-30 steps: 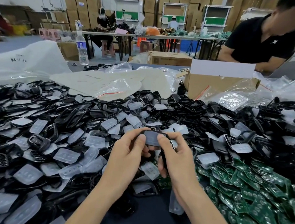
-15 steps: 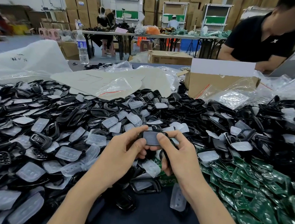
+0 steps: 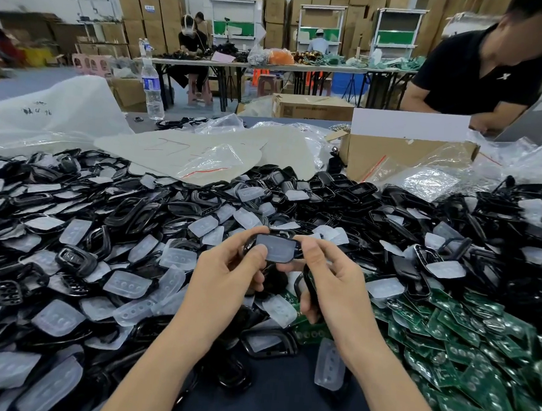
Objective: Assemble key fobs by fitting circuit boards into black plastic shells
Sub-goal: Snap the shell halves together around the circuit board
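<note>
Head view, the only one I've got. Left hand (image 3: 224, 276) and right hand (image 3: 338, 286) are up over the middle of the heap, pinching one held shell (image 3: 274, 248) between them. Left thumb is on its near-left edge, right thumb and forefinger on its right end, fingers curled on it both sides. Its upper face is grey-translucent. That looks like a button pad seated in it, but I can't confirm. No green shows in it, so I can't tell if a board is in yet. The right hand's lower fingers also hook a second black frame (image 3: 303, 285) against the palm.

Stock: loose black shells (image 3: 131, 212) and clear button pads (image 3: 128, 284) cover the left and centre of the table (image 3: 278, 402). Green circuit boards (image 3: 480, 348) are heaped at right, near the right wrist.

Progress: no separate stack of finished fobs anywhere in frame. The cardboard box (image 3: 398, 157) behind the heap might take them, but its inside is hidden. My read: one unit in work, most parts unassembled, most of the job left.
</note>
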A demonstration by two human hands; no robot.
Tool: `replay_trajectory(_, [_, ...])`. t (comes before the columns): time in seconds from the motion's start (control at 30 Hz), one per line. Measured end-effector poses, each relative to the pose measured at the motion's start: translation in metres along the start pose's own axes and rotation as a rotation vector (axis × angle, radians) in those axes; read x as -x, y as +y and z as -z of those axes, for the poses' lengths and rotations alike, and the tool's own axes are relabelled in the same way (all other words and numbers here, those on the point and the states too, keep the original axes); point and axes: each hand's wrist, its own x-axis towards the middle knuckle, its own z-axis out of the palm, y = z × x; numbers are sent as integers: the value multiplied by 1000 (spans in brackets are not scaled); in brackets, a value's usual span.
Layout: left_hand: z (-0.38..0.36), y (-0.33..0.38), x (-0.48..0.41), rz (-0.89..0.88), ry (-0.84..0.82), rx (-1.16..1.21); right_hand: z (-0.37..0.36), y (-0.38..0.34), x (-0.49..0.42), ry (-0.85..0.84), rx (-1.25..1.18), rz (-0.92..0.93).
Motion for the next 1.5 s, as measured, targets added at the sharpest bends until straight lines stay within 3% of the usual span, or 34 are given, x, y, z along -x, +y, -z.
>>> replay_trajectory(0.23, [3,1,2,19,-11,-33,-2,1,0,35,161,39])
replay_trajectory(0.4, [6,4,2,19,-46,-80,11,5,-1,57,475,119])
replay_trajectory(0.73, [8,2,0,48,-11,-50,4,12,4,77,922,526])
replay_trajectory(0.97, [7,5,3,87,-82,20,7,9,6,145,1086,632])
replay_trajectory(1.4, [9,5,2,82,-121,-15,10,11,6,130,997,481])
replay_trajectory(1.5, [12,6,0,78,-95,3,12,8,6,138,735,322])
